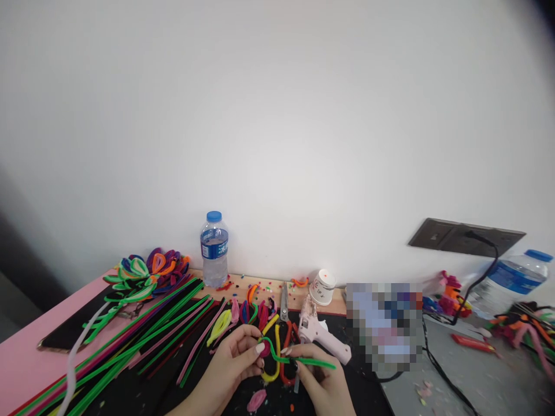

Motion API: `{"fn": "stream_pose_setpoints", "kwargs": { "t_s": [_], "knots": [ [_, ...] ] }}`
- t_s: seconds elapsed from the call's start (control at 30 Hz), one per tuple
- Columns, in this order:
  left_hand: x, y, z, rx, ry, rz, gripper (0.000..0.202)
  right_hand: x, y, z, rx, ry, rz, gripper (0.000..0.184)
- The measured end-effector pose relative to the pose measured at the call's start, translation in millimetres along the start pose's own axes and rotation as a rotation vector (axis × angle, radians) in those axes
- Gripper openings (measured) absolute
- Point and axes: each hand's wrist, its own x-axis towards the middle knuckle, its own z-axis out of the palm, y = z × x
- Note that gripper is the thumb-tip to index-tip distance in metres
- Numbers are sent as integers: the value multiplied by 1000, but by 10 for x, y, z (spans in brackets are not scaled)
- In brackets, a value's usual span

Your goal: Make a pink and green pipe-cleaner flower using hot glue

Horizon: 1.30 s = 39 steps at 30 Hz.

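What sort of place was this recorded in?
Probably a handicraft workspace against a white wall: many loose fuzzy stems lie at the left, a pale pink glue gun lies nearby, and the left hand and right hand handle a green fuzzy stem.

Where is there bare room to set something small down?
The grey tabletop below the red tool, right of the black cord; also the pink surface left of the flat black device. It's crowded around the left hand and right hand: green pipe cleaners, scissors, glue gun.
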Motion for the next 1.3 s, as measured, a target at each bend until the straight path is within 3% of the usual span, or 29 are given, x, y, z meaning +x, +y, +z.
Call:
{"fn": "stream_pose_setpoints", "kwargs": {
  "t_s": [0.27, 0.6, 1.1, 1.3],
  "knots": [
    [22, -48, -38, 118, -111, -25, 36, 22, 212, 14, 125, 168, 96, 34],
    [42, -126, -59, 209, -169, 9, 40, 30, 250, 44, 220, 144, 156, 37],
    [0, -134, -43, 183, -209, 87, 48, 39, 155, 48, 203, 153, 119, 32],
    [-23, -146, -21, 214, -257, 69, 29, 29, 202, 45, 253, 124, 162, 32]
  ]
}}
